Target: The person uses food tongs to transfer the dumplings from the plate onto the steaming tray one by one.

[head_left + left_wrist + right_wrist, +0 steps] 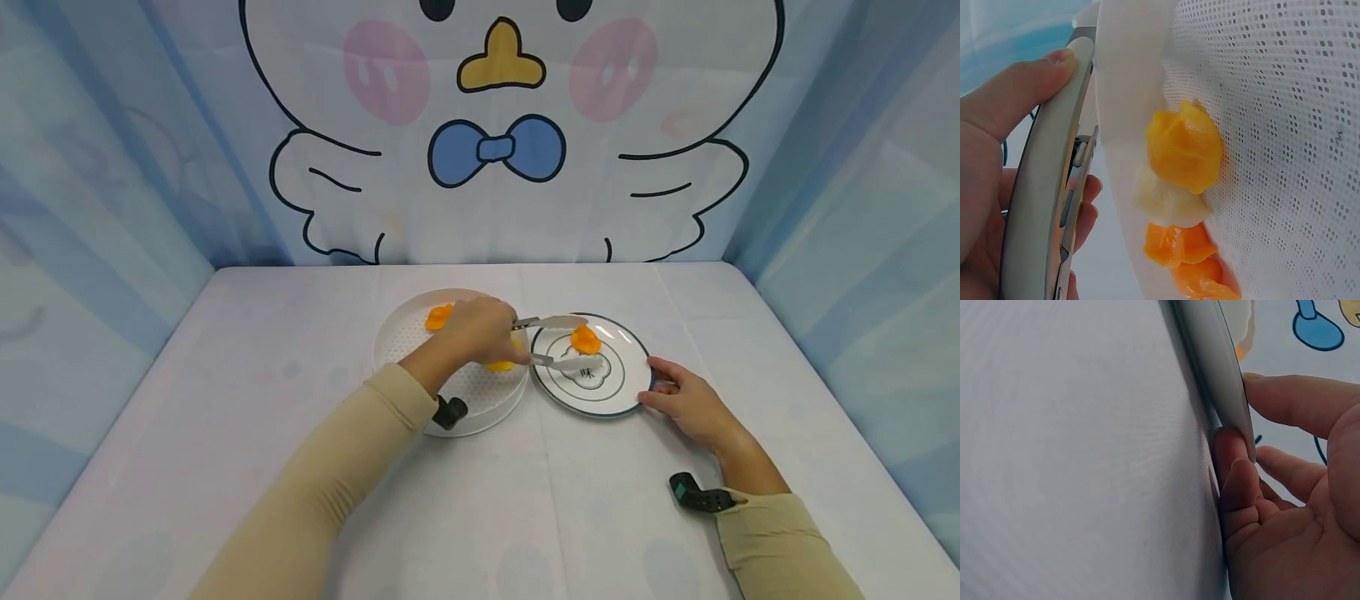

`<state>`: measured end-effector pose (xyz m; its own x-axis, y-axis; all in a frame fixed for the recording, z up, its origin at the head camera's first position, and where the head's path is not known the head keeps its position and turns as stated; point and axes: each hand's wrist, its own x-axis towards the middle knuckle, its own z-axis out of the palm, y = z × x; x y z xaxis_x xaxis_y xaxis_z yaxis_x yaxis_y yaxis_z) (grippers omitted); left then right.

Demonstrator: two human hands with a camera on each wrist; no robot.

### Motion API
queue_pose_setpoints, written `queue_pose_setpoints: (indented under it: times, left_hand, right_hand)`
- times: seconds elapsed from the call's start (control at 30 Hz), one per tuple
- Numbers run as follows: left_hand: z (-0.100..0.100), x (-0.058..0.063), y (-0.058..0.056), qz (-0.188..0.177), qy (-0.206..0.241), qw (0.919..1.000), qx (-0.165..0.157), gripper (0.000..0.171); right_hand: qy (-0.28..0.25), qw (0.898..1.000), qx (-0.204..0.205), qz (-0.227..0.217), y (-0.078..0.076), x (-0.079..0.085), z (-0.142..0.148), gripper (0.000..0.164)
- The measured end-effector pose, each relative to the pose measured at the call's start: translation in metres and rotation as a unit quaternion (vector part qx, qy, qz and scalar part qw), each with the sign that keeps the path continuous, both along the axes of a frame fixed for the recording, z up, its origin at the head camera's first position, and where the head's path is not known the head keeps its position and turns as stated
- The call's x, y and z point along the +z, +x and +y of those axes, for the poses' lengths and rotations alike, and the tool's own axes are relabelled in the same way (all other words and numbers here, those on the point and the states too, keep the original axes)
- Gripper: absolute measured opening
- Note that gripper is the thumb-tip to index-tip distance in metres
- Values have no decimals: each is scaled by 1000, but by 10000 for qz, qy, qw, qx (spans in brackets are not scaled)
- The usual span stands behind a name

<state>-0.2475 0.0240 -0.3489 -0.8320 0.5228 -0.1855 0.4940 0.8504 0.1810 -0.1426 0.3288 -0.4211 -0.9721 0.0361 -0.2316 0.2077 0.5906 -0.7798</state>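
Observation:
My left hand [480, 327] grips metal tongs [1044, 187], reaching across the steamer [397, 346] toward the plate. Their two flat ends are spread, one on each side of an orange dumpling [585, 340] on the white plate [621, 387] with a dark rim. My right hand [686, 404] holds the plate's right edge, thumb on top and fingers under the rim, as the right wrist view shows. Inside the steamer, a yellow dumpling [1185, 150], a white dumpling [1172, 201] and orange dumplings [1179, 245] lie along the wall, partly hidden by my left hand in the head view.
The steamer's perforated white liner [1285, 156] covers its floor. A pale cloth covers the table [600, 500]. Behind it hangs a backdrop [495, 217] with a cartoon bird, and blue curtains [862, 208] close off both sides.

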Motion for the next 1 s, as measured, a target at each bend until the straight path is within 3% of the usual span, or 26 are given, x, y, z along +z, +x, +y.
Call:
queue_pose_setpoints:
  times: [0.27,1.0]
  left_hand:
    - [1,-1,-1,-183,7,9996,220,58]
    - [-6,7,0,-366,513,9979,170,41]
  right_hand:
    - [-13,9999,-73,74,-1,-2,1,77]
    - [-41,10000,-8,82,0,-2,0,78]
